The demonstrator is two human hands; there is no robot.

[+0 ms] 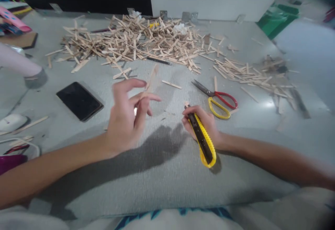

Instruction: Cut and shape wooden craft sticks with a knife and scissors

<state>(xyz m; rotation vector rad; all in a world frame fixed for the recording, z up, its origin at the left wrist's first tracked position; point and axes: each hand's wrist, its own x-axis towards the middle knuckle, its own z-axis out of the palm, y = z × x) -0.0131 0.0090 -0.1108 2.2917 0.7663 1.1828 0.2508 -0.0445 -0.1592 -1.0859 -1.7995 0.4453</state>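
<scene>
My right hand (202, 120) is wrapped round a yellow and black utility knife (201, 137), its rear end pointing towards me. A small pale tip (186, 103) shows at the knife's front; I cannot make out what it is. My left hand (128, 115) is raised over the table with its fingers spread. Beside its index fingertip is a motion-blurred wooden craft stick (153, 76), which looks loose; contact is unclear. One flat craft stick (171, 84) lies between the hands, further off. Scissors (214, 97) with one red and one yellow handle lie just beyond my right hand.
A big heap of craft sticks (136, 41) spreads along the back, with more sticks (243, 71) at right. A black pen (159, 61) lies before the heap. On the left are a phone (80, 101), a white mouse (13, 122) and a pale cylinder (19, 60).
</scene>
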